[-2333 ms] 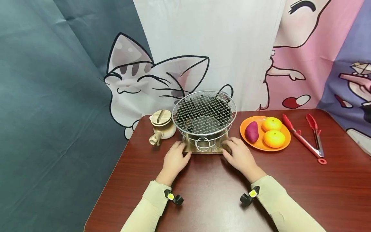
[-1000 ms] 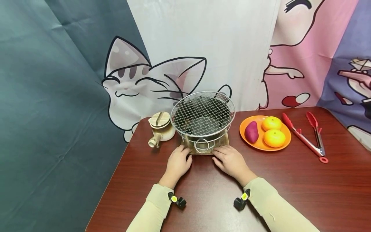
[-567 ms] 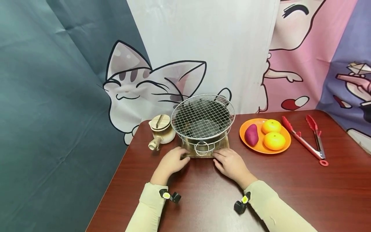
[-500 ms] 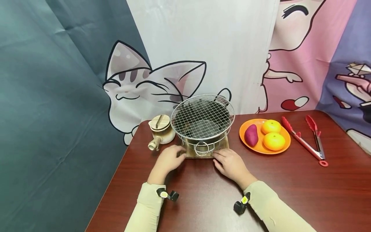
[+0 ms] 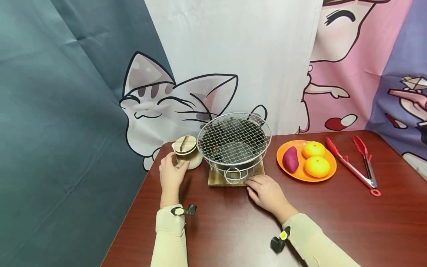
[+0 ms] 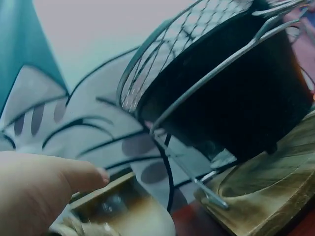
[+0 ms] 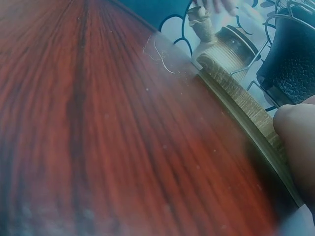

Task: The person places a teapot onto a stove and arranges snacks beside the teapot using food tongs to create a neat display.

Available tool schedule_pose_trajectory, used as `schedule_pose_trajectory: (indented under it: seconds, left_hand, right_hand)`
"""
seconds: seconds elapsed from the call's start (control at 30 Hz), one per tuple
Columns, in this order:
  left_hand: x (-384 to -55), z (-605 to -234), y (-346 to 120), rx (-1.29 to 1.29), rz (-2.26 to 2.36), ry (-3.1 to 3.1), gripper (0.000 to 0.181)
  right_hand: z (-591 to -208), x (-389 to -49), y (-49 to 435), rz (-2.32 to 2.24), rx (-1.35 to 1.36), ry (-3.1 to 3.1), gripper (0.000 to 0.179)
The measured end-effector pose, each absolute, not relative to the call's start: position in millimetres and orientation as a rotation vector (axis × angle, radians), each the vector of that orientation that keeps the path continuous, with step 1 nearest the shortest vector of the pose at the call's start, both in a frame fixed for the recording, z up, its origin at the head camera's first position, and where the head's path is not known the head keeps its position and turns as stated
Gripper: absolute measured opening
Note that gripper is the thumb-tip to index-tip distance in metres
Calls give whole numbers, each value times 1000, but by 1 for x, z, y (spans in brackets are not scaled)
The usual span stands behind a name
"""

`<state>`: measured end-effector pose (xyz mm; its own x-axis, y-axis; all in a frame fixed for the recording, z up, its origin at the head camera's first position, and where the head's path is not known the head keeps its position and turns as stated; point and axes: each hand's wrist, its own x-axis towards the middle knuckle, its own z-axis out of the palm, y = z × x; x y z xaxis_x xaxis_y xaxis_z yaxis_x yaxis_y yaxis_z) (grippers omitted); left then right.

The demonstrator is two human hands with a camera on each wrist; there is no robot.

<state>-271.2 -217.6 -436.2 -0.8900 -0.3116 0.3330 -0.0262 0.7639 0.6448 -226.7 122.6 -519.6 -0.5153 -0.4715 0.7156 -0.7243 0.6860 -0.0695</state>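
Note:
My left hand (image 5: 171, 178) is at the side-handled teapot (image 5: 195, 162), its thumb and fingers spread around the handle area. The pot is cream and brown with a wooden lid (image 5: 184, 144). In the right wrist view the pot's handle (image 7: 201, 27) shows just below the left fingertips, seemingly ungripped. My right hand (image 5: 267, 193) rests with loosely bent fingers at the front right edge of a square wooden board (image 5: 217, 180). On that board stands a round black stove (image 6: 236, 93) topped by a wire mesh grill (image 5: 235, 137); a ring handle (image 5: 232, 175) hangs at its front.
Right of the stove sits an orange plate (image 5: 301, 177) with a purple sweet potato (image 5: 290, 159) and two mandarins (image 5: 317, 166). Red-tipped tongs (image 5: 357, 171) lie spread beyond it. A printed curtain (image 5: 267, 66) hangs behind the reddish-brown table (image 5: 220, 222).
My left hand has let go of the board's left front and moved left to the teapot handle. My right hand moved slightly inward earlier and stays at the board's edge.

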Motion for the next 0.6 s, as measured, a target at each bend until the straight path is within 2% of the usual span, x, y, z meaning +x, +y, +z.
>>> schedule_pose_trajectory:
  seconds: [0.4, 0.6]
  left_hand:
    - [-288, -468, -224, 367, -1105, -2534, 79]
    - [-289, -472, -225, 390, -1097, -2493, 72]
  right_hand:
    - [-519, -226, 126, 502, 906, -2233, 26]
    - [-520, -226, 125, 516, 912, -2240, 25]
